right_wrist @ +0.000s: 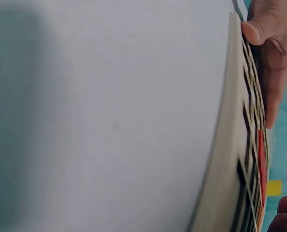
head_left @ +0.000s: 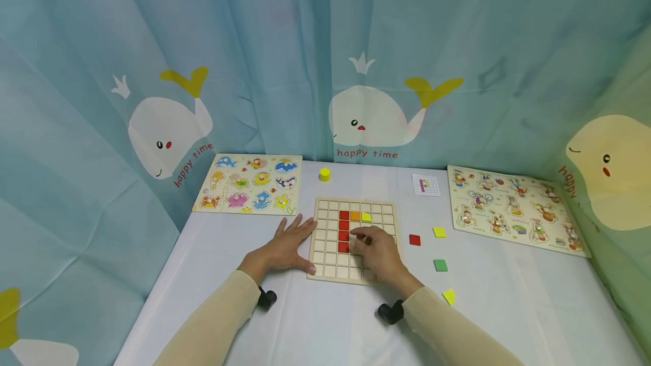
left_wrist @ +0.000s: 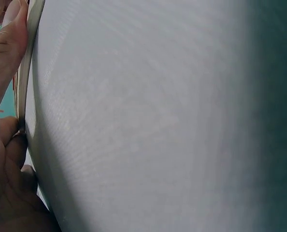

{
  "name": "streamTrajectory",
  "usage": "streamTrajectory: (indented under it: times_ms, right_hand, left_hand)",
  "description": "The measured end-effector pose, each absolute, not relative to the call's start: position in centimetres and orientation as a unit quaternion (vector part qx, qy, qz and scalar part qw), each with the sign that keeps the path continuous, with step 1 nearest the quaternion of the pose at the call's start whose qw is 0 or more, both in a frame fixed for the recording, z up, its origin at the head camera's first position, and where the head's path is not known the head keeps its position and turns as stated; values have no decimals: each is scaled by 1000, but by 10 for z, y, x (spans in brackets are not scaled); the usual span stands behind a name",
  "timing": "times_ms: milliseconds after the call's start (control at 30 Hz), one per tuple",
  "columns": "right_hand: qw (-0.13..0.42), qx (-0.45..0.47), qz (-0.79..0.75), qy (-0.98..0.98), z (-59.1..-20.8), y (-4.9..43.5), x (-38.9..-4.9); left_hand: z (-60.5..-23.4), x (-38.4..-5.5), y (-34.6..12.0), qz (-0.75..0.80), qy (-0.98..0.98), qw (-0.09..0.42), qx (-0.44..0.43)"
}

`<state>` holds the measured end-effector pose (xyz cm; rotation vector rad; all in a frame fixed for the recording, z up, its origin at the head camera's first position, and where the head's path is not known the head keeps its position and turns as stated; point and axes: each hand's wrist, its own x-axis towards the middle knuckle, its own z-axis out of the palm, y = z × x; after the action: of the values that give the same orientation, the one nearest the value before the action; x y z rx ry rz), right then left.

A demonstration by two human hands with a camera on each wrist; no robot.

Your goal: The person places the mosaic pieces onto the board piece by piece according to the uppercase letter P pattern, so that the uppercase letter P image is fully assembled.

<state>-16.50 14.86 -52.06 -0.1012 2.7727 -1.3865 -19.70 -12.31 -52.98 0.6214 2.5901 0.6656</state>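
Note:
A wooden grid board [head_left: 325, 271] lies on the table, with a column of red tiles [head_left: 344, 225], an orange tile [head_left: 355, 216] and a yellow piece [head_left: 366, 217] in its squares. Along its left edge my left hand [head_left: 287, 247] rests with fingers spread, thumb at the near left corner. My right hand [head_left: 378, 250] hovers over the board's middle, fingers bent, tips beside the red column. In the right wrist view only its fingertips [right_wrist: 286, 208] show; I cannot tell whether they pinch a piece.
Right of the board lie a red tile [head_left: 414, 240], a yellow tile [head_left: 439, 232], a green tile [head_left: 440, 265] and a yellow piece [head_left: 448, 297]. Behind stand a yellow cylinder [head_left: 324, 174] and a pattern card [head_left: 425, 185]. Picture puzzles [head_left: 247, 184] flank both sides.

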Motion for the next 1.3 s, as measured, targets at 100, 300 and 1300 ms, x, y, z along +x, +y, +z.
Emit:
streamTrajectory:
  times_ms: [100, 300, 1300]
  right_hand:
    - [22, -35, -455, 890, -516, 155, -166]
    - [29, -21, -451, 892, -506, 181, -170]
    - [83, 38, -376, 922, -522, 298, -171]
  left_hand:
    - [-531, -197, -123, 238, 925, 196, 222]
    - [-531, -196, -121, 239, 925, 198, 221]
    - [-532, -197, -123, 231, 928, 193, 219]
